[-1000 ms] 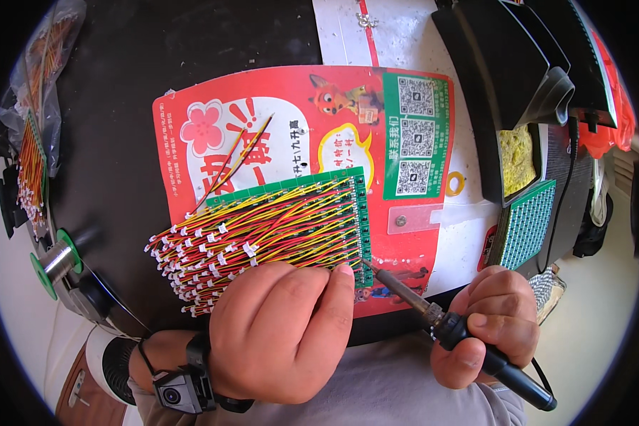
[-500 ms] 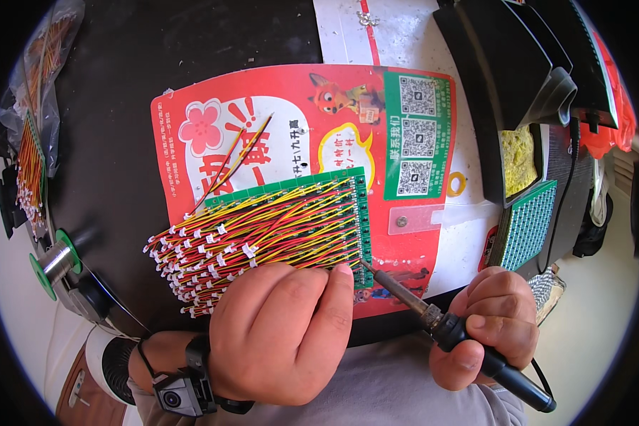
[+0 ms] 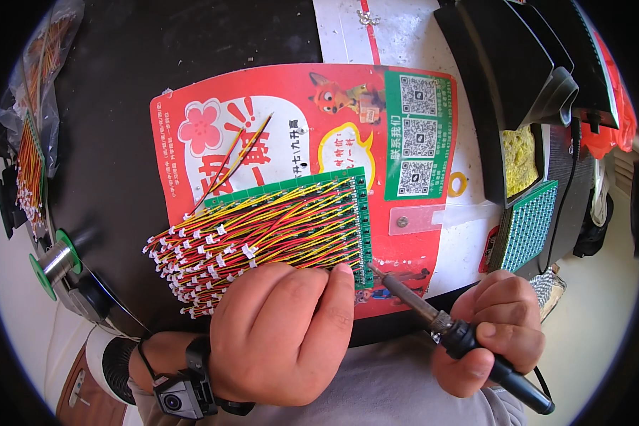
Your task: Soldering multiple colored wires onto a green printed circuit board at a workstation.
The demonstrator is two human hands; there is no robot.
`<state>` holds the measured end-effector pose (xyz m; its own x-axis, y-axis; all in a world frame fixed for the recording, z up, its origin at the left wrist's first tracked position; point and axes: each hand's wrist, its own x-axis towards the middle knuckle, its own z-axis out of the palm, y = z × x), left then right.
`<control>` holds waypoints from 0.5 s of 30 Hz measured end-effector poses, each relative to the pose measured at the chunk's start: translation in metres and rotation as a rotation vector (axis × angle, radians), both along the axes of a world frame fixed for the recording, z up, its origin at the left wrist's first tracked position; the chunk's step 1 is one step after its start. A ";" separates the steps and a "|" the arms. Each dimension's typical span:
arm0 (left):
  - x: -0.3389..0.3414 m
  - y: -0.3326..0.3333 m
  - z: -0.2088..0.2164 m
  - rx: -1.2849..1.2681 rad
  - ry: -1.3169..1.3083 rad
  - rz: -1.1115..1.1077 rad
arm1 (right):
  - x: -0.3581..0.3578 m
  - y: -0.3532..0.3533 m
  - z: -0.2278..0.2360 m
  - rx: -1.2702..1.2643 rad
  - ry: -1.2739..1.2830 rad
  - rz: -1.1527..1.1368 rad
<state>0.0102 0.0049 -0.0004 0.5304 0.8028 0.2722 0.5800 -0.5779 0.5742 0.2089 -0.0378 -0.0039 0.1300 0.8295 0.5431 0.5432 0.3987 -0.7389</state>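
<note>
A green circuit board (image 3: 280,186) lies on a red printed sheet. Rows of red, yellow and black wires (image 3: 277,227) run across it from its right edge, their white connectors bunched over its left side. My left hand (image 3: 280,334) is closed in a pinch on wires at the lower right of the board; the fingertips hide which ones. With fingers wrapped round its black handle, my right hand (image 3: 497,330) grips a soldering iron (image 3: 412,299). The iron's tip points up and left, just off the board's right edge, close to my left thumb.
Loose wires (image 3: 238,153) lie above the board on the red sheet (image 3: 263,85). At left are a solder spool (image 3: 55,264) and a bag of wires (image 3: 50,64). Stacked green boards (image 3: 529,220) and yellow sponge (image 3: 520,163) sit at right. A yellow ring (image 3: 457,184) lies nearby.
The soldering iron tip has drawn back slightly to the right and down, away from the board's edge, with my right hand. My left hand and the board look unmoved.
</note>
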 end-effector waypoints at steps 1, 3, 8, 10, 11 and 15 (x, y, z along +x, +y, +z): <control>0.000 0.000 -0.001 0.002 0.000 0.003 | 0.001 -0.001 -0.001 0.028 0.027 -0.021; -0.001 0.000 -0.002 0.007 -0.007 0.002 | 0.007 0.000 0.005 -0.024 0.005 0.038; -0.001 0.000 -0.001 0.003 0.002 0.000 | 0.006 0.001 0.004 -0.075 -0.013 0.110; 0.000 0.001 0.001 -0.016 0.003 0.005 | 0.002 0.000 0.001 -0.006 0.004 0.006; 0.000 0.000 0.000 -0.015 0.001 0.004 | 0.002 -0.001 0.001 -0.006 0.002 0.005; 0.002 -0.004 -0.005 0.045 -0.076 0.041 | 0.003 -0.001 0.001 0.002 0.006 0.010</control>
